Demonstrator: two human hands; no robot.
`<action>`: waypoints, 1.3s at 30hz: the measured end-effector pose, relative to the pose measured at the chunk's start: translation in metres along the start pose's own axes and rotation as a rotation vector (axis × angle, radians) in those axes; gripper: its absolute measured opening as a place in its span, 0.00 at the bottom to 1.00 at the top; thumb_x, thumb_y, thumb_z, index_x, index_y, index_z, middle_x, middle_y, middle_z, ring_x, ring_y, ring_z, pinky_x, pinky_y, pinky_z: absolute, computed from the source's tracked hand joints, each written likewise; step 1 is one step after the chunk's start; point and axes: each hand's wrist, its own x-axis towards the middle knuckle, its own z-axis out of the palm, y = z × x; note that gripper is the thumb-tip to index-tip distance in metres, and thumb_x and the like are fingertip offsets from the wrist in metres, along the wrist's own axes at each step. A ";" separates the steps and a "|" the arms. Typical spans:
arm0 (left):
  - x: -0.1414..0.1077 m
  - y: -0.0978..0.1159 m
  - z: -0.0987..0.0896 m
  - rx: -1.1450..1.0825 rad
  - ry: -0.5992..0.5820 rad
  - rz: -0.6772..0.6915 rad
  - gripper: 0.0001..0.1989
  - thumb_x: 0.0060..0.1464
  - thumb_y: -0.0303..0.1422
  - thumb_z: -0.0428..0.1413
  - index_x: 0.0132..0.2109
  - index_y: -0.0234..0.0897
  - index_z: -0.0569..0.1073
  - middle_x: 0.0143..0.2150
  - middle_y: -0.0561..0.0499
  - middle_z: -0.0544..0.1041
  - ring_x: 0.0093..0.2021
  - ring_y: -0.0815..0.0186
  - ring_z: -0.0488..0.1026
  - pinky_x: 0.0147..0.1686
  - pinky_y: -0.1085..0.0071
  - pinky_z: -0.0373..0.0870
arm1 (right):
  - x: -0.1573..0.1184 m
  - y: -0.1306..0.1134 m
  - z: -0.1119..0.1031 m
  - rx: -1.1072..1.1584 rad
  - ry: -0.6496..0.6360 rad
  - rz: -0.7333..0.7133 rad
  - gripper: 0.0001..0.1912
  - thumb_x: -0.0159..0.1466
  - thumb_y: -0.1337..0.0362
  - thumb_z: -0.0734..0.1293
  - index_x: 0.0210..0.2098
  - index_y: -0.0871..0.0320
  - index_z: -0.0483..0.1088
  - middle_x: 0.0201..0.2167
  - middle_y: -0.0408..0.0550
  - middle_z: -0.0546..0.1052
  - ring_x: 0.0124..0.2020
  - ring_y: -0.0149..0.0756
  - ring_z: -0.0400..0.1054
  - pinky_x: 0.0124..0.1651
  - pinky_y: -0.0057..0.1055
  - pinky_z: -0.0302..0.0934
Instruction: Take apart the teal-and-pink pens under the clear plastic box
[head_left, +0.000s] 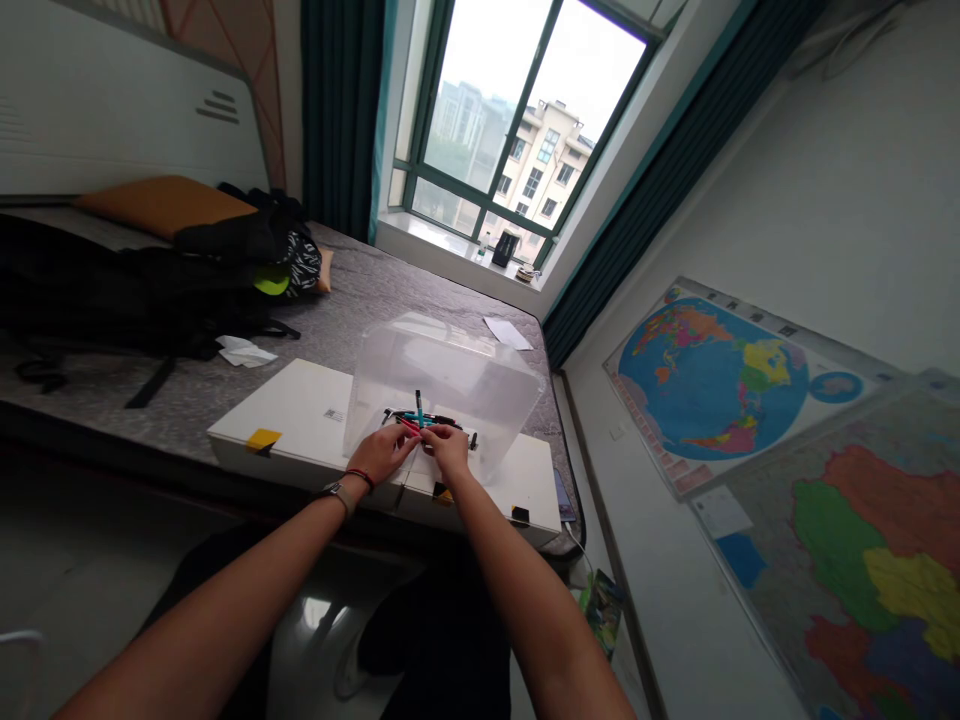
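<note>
My left hand [382,452] is closed, its fingertips pinched at a red pen [409,425]. Close beside it, my right hand [448,448] is closed at the lower end of a blue pen with a black top [419,408], which stands nearly upright. The fingertips of both hands almost meet. Several dark and blue pens [439,420] lie just behind the fingers, partly hidden by them. Around the pens stands a clear plastic container [457,365], its translucent wall rising behind my hands. It rests on white boxes [289,410] with yellow and black tabs.
The boxes lie on a grey-covered bed [360,280]. A black bag [135,280], a crumpled tissue [245,351] and an orange pillow [165,203] are on the left. A white paper [508,333] lies behind the container. A phone [563,497] with a cable sits at the right edge.
</note>
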 end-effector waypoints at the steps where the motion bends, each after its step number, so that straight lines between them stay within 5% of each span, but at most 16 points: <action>1: 0.000 0.000 -0.001 -0.017 -0.003 -0.005 0.20 0.63 0.51 0.48 0.44 0.42 0.74 0.36 0.51 0.77 0.34 0.65 0.73 0.36 0.69 0.67 | 0.001 0.003 0.004 0.125 0.001 0.024 0.15 0.62 0.59 0.69 0.44 0.63 0.76 0.42 0.54 0.82 0.42 0.39 0.77 0.43 0.30 0.70; 9: 0.002 -0.006 0.000 -0.002 -0.034 -0.087 0.23 0.59 0.47 0.54 0.57 0.42 0.70 0.40 0.52 0.80 0.31 0.64 0.75 0.35 0.69 0.70 | 0.008 0.015 0.024 0.534 -0.026 0.008 0.21 0.46 0.53 0.78 0.32 0.62 0.76 0.31 0.51 0.81 0.33 0.40 0.77 0.39 0.34 0.71; 13: 0.004 -0.011 0.004 -0.049 0.012 -0.078 0.17 0.62 0.44 0.51 0.52 0.43 0.75 0.43 0.50 0.82 0.34 0.64 0.77 0.39 0.68 0.72 | 0.009 0.014 0.008 0.551 -0.090 -0.024 0.21 0.46 0.51 0.78 0.30 0.60 0.74 0.26 0.46 0.79 0.25 0.36 0.74 0.31 0.33 0.70; 17: 0.005 -0.013 0.006 -0.101 0.132 -0.034 0.15 0.64 0.40 0.51 0.51 0.41 0.77 0.48 0.48 0.81 0.42 0.62 0.77 0.46 0.66 0.73 | 0.010 0.017 -0.017 0.472 0.120 -0.100 0.19 0.55 0.49 0.72 0.32 0.60 0.74 0.18 0.40 0.73 0.15 0.28 0.64 0.20 0.26 0.62; 26: 0.003 -0.012 0.009 -0.001 0.229 0.003 0.15 0.63 0.32 0.50 0.52 0.42 0.77 0.44 0.47 0.76 0.45 0.62 0.74 0.48 0.65 0.73 | 0.005 0.037 -0.029 0.819 0.114 -0.008 0.21 0.51 0.55 0.76 0.39 0.59 0.73 0.29 0.45 0.79 0.26 0.31 0.75 0.31 0.27 0.71; 39: 0.003 -0.011 0.009 0.003 0.252 0.023 0.14 0.63 0.31 0.50 0.50 0.40 0.78 0.42 0.47 0.75 0.42 0.62 0.73 0.46 0.66 0.71 | 0.004 0.037 -0.028 0.796 0.088 -0.023 0.17 0.52 0.57 0.77 0.35 0.60 0.75 0.27 0.45 0.79 0.27 0.32 0.76 0.33 0.27 0.72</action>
